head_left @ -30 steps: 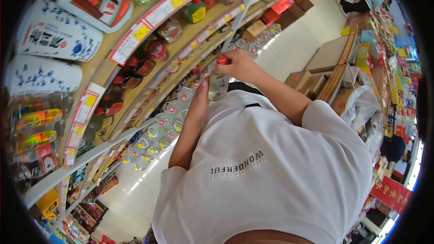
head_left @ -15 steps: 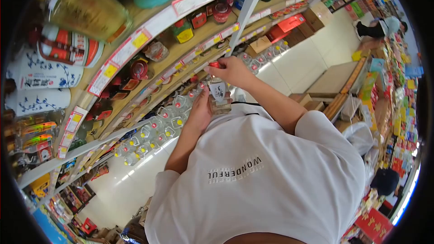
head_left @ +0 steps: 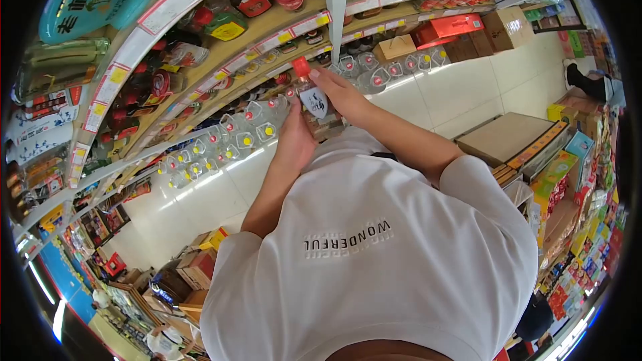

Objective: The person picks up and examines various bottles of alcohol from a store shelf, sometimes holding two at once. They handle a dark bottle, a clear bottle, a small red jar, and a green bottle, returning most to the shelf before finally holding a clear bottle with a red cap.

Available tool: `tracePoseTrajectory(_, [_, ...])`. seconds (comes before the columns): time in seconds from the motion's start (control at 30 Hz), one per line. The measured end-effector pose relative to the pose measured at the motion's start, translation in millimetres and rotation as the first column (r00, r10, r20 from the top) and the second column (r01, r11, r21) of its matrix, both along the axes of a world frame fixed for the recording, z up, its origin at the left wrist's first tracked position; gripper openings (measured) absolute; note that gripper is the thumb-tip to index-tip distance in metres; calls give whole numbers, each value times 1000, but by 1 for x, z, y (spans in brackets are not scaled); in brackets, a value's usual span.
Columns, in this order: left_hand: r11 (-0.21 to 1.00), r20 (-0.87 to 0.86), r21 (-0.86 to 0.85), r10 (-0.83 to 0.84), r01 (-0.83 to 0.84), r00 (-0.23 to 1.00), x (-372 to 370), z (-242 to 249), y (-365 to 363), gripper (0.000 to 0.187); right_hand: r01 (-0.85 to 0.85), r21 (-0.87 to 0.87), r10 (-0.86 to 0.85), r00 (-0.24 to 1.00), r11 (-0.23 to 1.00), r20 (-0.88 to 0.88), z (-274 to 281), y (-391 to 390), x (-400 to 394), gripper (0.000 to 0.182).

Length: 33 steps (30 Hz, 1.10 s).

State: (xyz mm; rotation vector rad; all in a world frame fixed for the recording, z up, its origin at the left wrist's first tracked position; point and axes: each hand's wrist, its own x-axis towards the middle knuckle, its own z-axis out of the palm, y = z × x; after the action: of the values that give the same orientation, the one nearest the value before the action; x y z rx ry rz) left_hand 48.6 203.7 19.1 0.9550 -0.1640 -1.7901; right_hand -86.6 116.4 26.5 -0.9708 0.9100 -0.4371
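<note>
A clear glass bottle (head_left: pixel 314 98) with a red cap (head_left: pixel 301 67) and a white shield-shaped label with dark characters stands in front of my chest, tilted slightly. My left hand (head_left: pixel 297 135) is wrapped round its left side and lower part. Along its upper right side, just below the cap, rest the fingers of my right hand (head_left: pixel 340 97), gripping it near the shoulder. The fingers behind the glass are hidden.
Shelves (head_left: pixel 281 37) of bottles and jars with price tags curve along the left and front. Large clear jugs (head_left: pixel 247 139) with red and yellow caps line the floor below. Cardboard boxes (head_left: pixel 501 137) stand at the right, and a person's dark-clad leg (head_left: pixel 585 80) shows beyond.
My right hand has moved from the red cap down to the bottle's upper side, leaving the cap uncovered. The view has turned, shifting shelves and boxes.
</note>
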Motion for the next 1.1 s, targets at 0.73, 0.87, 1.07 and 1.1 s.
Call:
tracePoseTrajectory(0.73, [985,-76,66,-155,160,985,-56,0,-17,52,143,157,-152,987,977,47,0,-1,-68,46])
tracePoseTrajectory(0.87, [989,-94,87,-112,120,989,-54,-6,-10,50,62,150,-66,998,987,22,-5,-2,-67,51])
tracePoseTrajectory(1.07, [993,-107,2,-118,119,987,-52,-18,-11,49,92,69,-98,991,993,90,-12,-4,-61,33])
tracePoseTrajectory(1.1, [993,-111,-12,-121,120,986,-53,-15,-13,49,95,77,-100,992,993,72,-13,-4,-63,33])
